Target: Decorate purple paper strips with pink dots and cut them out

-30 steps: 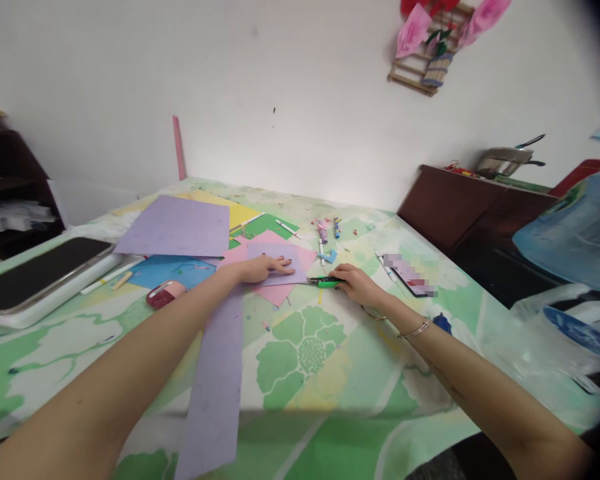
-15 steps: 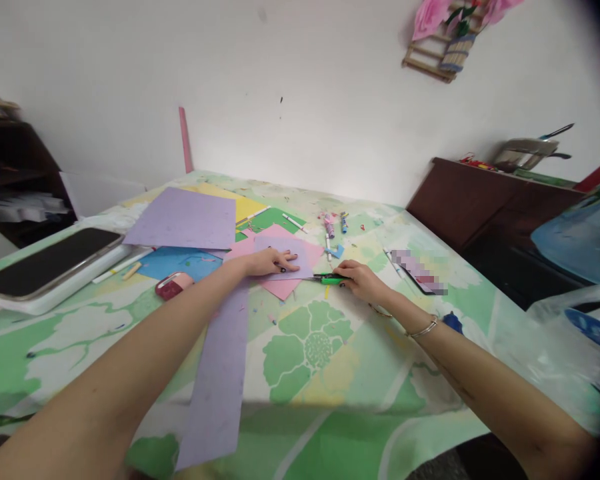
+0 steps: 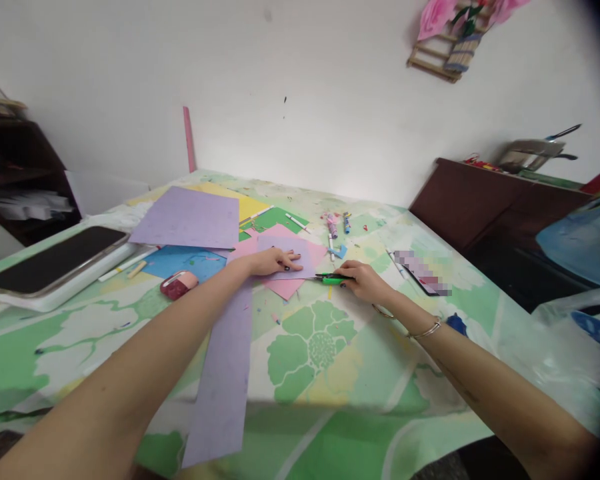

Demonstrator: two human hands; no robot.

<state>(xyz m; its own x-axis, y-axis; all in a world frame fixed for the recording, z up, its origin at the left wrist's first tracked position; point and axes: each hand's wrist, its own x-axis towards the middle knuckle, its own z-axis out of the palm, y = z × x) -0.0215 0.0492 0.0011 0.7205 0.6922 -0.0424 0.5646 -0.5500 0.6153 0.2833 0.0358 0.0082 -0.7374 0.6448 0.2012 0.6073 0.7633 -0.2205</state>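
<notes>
My left hand [image 3: 279, 261] lies with fingers spread on a small purple paper [image 3: 300, 248], which rests over pink paper [image 3: 286, 289]. My right hand [image 3: 363, 280] is closed around a green cutter [image 3: 331, 279], its tip at the lower right edge of the small purple paper. A long purple strip [image 3: 223, 380] runs from under my left forearm toward the table's front edge. Behind my left arm lies a large purple sheet [image 3: 193, 217].
A phone on a white box [image 3: 45, 300] is at the left, near a dark red and pink object [image 3: 179, 285]. Blue [image 3: 167, 261], green and yellow papers, markers and scraps lie around. Another phone-like item [image 3: 423, 272] and a plastic bag [image 3: 555, 340] are at the right.
The whole view has shifted slightly, so things appear a little further right. Both hands keep nearly the same places on the paper and cutter.
</notes>
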